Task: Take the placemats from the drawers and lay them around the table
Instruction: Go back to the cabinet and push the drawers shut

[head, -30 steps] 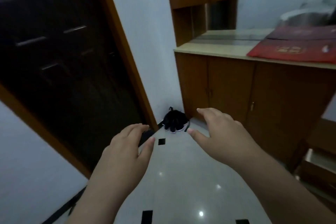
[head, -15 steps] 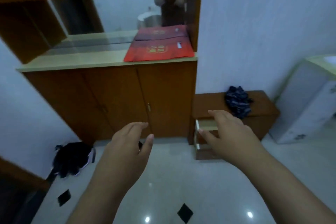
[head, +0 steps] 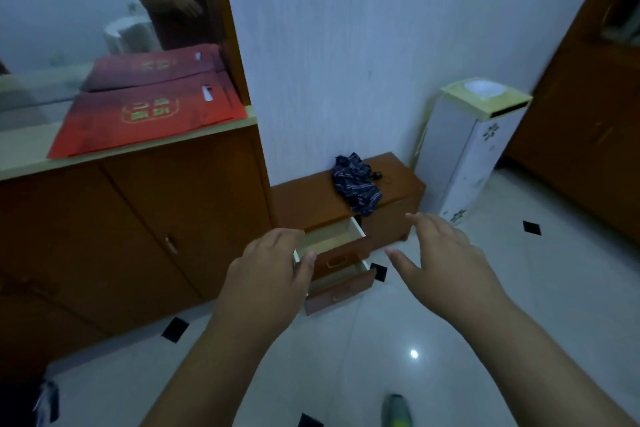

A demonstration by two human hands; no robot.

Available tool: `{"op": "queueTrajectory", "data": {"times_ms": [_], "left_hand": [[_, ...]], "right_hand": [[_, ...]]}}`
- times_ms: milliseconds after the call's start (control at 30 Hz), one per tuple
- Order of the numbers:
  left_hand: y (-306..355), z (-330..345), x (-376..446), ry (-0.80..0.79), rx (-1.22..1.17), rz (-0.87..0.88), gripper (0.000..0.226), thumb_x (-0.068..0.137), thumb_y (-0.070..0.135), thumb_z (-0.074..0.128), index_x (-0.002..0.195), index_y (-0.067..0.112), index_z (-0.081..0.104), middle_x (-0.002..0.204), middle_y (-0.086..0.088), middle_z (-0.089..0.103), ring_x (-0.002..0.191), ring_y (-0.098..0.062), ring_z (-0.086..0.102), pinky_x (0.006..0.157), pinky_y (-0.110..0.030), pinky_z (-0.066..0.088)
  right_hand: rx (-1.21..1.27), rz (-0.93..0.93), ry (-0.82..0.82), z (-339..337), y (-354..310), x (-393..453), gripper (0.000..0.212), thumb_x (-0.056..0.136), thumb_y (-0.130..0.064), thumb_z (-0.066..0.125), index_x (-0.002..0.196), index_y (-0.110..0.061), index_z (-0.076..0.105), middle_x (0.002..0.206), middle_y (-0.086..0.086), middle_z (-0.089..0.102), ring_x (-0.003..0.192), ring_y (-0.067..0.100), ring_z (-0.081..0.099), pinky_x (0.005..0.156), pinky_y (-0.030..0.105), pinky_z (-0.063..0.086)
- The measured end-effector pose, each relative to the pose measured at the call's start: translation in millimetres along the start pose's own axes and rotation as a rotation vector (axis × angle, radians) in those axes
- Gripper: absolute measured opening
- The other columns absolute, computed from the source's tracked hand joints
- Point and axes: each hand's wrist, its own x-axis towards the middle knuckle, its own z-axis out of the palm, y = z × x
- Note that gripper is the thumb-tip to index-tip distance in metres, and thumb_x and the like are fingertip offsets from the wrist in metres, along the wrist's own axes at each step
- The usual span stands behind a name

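A low wooden drawer unit (head: 391, 215) stands on the floor against the white wall. Its two drawers are pulled out: the upper drawer (head: 332, 239) shows a pale inside, the lower drawer (head: 341, 289) juts out beneath it. No placemat shows in them from here. My left hand (head: 266, 277) hovers in front of the drawers' left side, fingers relaxed, holding nothing. To the right of the drawers my right hand (head: 440, 253) is spread and holds nothing. Both hands are in the air, short of the unit.
A dark striped cloth (head: 356, 184) lies on the drawer unit. A tall wooden cabinet (head: 138, 218) with a red folder (head: 145, 121) on its counter stands left. A white slim cabinet (head: 464, 149) stands right, beside a wooden door (head: 588, 114). The glossy tiled floor (head: 485, 322) lies below.
My view has swung right, from the dark doorway past the tall cabinet to the low drawer unit, which is now nearer and central. Both hands stay held out and hold nothing.
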Motion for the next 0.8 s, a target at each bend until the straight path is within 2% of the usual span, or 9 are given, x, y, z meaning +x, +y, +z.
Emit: {"op": "queueTrajectory", "data": {"times_ms": [167, 367, 567, 733, 800], "left_hand": [[26, 37, 62, -0.009, -0.007, -0.055, 0.047, 0.103, 0.053, 0.038, 0.146, 0.034, 0.044, 0.148, 0.014, 0.047, 0.134, -0.01, 0.044, 0.105, -0.035, 0.04], [30, 99, 137, 0.007, -0.066, -0.199, 0.045, 0.103, 0.05, 0.042, 0.143, 0.031, 0.049, 0.144, 0.012, 0.051, 0.131, -0.013, 0.047, 0.103, -0.037, 0.045], [-6, 169, 210, -0.007, -0.116, -0.301, 0.045, 0.102, 0.045, 0.048, 0.141, 0.023, 0.054, 0.138, 0.004, 0.057, 0.124, -0.019, 0.052, 0.099, -0.039, 0.048], [-46, 236, 266, -0.037, -0.257, -0.367, 0.037, 0.102, 0.041, 0.05, 0.137, 0.028, 0.057, 0.134, 0.006, 0.057, 0.121, -0.015, 0.053, 0.1, -0.041, 0.049], [-66, 267, 284, -0.054, -0.22, -0.382, 0.036, 0.102, 0.042, 0.049, 0.135, 0.029, 0.056, 0.131, 0.008, 0.058, 0.118, -0.016, 0.055, 0.096, -0.042, 0.051]], "right_hand": [[0.032, -0.06, -0.042, 22, 41, 80, 0.065, 0.093, -0.063, 0.047, 0.147, -0.027, 0.037, 0.152, -0.007, 0.04, 0.134, 0.022, 0.044, 0.1, 0.044, 0.043], [0.026, -0.131, -0.119, 73, 77, 178, 0.062, 0.092, -0.057, 0.052, 0.144, -0.025, 0.041, 0.152, -0.004, 0.041, 0.132, 0.026, 0.047, 0.1, 0.046, 0.046], [0.051, -0.184, -0.195, 157, 94, 256, 0.06, 0.092, -0.054, 0.054, 0.144, -0.026, 0.042, 0.153, -0.004, 0.039, 0.135, 0.023, 0.042, 0.103, 0.046, 0.046], [0.019, -0.168, -0.192, 234, 107, 310, 0.056, 0.092, -0.043, 0.059, 0.141, -0.019, 0.046, 0.151, 0.002, 0.043, 0.133, 0.027, 0.046, 0.099, 0.047, 0.048], [-0.037, -0.177, -0.179, 266, 111, 328, 0.056, 0.092, -0.041, 0.06, 0.14, -0.017, 0.047, 0.15, 0.003, 0.045, 0.131, 0.027, 0.048, 0.096, 0.046, 0.047]]}}
